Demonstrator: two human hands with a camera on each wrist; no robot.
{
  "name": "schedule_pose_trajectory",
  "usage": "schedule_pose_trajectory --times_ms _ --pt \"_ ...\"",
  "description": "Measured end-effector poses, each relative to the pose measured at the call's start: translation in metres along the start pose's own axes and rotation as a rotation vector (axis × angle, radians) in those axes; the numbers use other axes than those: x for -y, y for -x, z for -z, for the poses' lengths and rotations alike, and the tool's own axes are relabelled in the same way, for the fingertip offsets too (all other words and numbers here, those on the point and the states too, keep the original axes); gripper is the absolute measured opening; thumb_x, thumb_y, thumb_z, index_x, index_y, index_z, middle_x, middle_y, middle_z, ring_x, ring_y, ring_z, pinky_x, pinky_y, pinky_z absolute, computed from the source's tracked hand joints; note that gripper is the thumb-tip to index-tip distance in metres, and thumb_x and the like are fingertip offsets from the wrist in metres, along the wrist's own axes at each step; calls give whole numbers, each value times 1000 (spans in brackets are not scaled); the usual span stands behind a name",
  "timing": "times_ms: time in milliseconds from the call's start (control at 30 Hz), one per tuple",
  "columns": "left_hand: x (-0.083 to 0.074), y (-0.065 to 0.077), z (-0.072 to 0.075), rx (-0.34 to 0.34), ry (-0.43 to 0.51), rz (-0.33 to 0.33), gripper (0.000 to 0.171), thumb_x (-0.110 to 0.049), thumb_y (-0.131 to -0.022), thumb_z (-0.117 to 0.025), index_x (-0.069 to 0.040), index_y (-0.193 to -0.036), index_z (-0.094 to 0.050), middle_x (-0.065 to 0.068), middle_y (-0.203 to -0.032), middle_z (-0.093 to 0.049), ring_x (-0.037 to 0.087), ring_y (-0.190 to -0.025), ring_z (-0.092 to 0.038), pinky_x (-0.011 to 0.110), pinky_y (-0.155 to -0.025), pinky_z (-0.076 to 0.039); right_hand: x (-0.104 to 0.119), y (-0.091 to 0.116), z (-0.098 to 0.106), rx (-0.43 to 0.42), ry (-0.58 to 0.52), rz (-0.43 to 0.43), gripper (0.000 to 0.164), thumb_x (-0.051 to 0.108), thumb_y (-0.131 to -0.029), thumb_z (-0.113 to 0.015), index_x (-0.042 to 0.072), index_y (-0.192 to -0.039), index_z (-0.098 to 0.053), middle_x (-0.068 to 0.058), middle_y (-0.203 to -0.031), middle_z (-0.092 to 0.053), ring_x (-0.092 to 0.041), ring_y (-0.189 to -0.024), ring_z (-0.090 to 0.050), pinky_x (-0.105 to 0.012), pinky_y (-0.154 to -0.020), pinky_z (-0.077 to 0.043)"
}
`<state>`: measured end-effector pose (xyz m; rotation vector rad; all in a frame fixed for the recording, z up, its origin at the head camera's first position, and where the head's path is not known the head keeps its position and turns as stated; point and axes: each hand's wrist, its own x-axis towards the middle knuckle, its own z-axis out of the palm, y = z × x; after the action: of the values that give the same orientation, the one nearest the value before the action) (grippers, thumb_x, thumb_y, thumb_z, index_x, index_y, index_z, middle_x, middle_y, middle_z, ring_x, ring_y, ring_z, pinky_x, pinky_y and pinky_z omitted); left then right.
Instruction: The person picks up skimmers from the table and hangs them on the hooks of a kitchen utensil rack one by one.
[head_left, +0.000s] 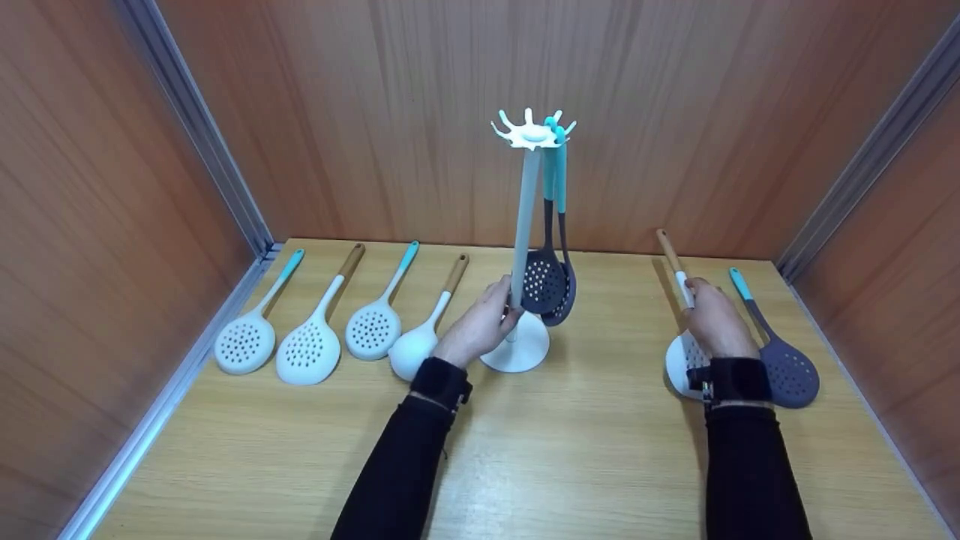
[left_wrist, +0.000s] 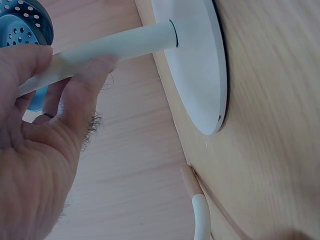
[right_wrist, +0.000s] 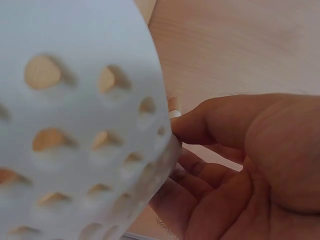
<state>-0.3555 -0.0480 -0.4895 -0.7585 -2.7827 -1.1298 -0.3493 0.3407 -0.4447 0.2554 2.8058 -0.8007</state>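
My left hand [head_left: 480,322] grips the pole of a white utensil stand [head_left: 527,217] low down, just above its round base. In the left wrist view, thumb and fingers curl round that pole [left_wrist: 135,44]. Two dark slotted utensils [head_left: 543,281] with turquoise handles hang from the stand's right side. Over at the right, my right hand [head_left: 716,319] pinches the white neck of a skimmer [head_left: 679,364] with a wooden handle. Its perforated head [right_wrist: 85,115] fills much of the right wrist view, tilted, with the fingertips behind its edge.
A dark slotted turner [head_left: 791,375] with a turquoise handle lies right of my right hand. To the left lie two white skimmers [head_left: 244,345] with turquoise handles, a white slotted turner [head_left: 307,352] and a white ladle [head_left: 412,352]. Wooden panels [head_left: 420,112] enclose the table.
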Motion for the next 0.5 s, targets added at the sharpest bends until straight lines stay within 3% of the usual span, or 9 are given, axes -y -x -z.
schedule_pose_trajectory --times_ms 367,500 --pt "0 0 0 13 7 37 38 -21 -110 -55 -20 -146 -43 9 -138 -59 24 -130 -64 37 -106 -59 15 13 8 -80 8 132 68 4 -105 -47 0 -167 -17 -38 -155 -41 -48 -133 -50 -56 -100 -50" --pt "0 1 1 14 12 22 40 -20 -110 -55 -19 -148 -42 11 -138 -59 25 -130 -64 38 -106 -59 20 18 10 -161 42 210 67 1 -102 -51 -5 -163 -25 -39 -145 -51 -51 -126 -56 -59 -97 -52"
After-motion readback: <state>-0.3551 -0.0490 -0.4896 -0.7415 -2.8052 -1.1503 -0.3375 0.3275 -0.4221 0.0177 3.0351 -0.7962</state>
